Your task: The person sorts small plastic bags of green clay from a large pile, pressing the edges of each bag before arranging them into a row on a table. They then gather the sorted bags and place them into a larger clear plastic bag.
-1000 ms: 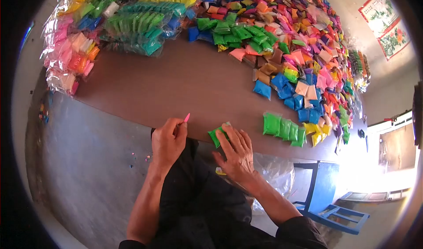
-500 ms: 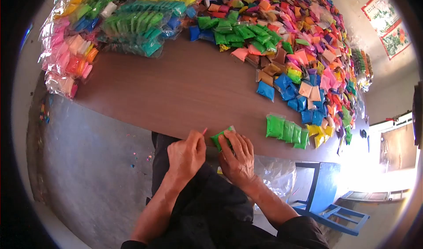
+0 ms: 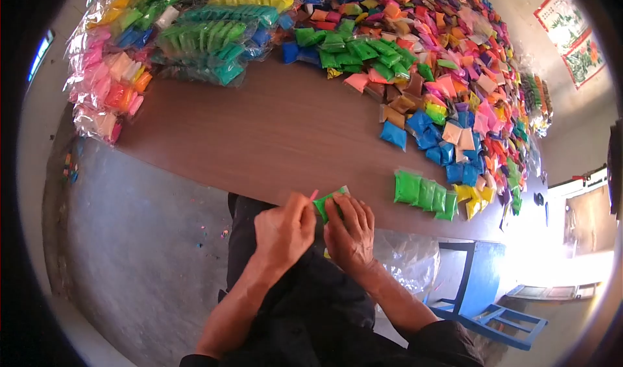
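Observation:
My left hand (image 3: 284, 229) is closed in a fist around a thin pink stick (image 3: 315, 194), whose end pokes out above the thumb. That end is right at the left corner of a small clear packet with green filling (image 3: 321, 204). My right hand (image 3: 350, 229) grips this packet at the front edge of the table, fingers bent over its top and covering much of it. A row of similar green packets (image 3: 423, 193) lies overlapping on the table to the right of my right hand.
A large heap of colourful packets (image 3: 441, 62) covers the back and right of the brown table (image 3: 259, 127). Bagged bundles (image 3: 207, 36) lie at the back left. A blue chair (image 3: 483, 276) and a clear plastic bag (image 3: 409, 256) are below on the right.
My left hand has moved right and slightly down, bringing the pink stick up to the green packet's corner. My right hand stays on the packet.

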Demonstrator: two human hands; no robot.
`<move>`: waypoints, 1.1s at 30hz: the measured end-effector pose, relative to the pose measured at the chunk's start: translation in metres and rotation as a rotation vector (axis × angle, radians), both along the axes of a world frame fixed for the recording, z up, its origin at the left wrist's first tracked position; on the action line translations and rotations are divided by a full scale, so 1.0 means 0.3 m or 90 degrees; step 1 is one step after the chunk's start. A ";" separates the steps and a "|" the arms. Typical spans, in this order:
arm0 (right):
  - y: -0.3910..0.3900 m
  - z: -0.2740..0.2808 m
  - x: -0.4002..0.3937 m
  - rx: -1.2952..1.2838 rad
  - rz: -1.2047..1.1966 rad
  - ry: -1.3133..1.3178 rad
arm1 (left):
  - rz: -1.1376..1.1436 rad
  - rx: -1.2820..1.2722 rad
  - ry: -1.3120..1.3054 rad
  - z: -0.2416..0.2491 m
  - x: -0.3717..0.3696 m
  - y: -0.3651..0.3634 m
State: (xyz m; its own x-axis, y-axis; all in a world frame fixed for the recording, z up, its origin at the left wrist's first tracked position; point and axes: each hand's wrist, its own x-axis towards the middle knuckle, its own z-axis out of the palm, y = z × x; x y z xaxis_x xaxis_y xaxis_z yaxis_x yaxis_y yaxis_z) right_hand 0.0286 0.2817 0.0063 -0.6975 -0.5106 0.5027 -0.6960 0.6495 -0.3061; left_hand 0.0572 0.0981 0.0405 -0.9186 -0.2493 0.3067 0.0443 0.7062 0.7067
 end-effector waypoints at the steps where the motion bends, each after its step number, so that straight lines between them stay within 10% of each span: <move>1: -0.004 -0.006 0.001 -0.006 -0.001 0.010 | -0.017 -0.003 0.012 0.009 0.010 0.021; 33: 0.073 0.011 -0.057 -0.041 0.053 0.027 | -0.056 -0.071 -0.002 -0.018 -0.009 0.035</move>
State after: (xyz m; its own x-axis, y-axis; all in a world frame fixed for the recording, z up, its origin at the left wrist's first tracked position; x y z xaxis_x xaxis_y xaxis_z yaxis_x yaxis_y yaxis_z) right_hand 0.0116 0.3037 0.0095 -0.6310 -0.5314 0.5652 -0.7603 0.5683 -0.3145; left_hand 0.0545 0.1086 0.0352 -0.9365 -0.1324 0.3247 0.1071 0.7738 0.6243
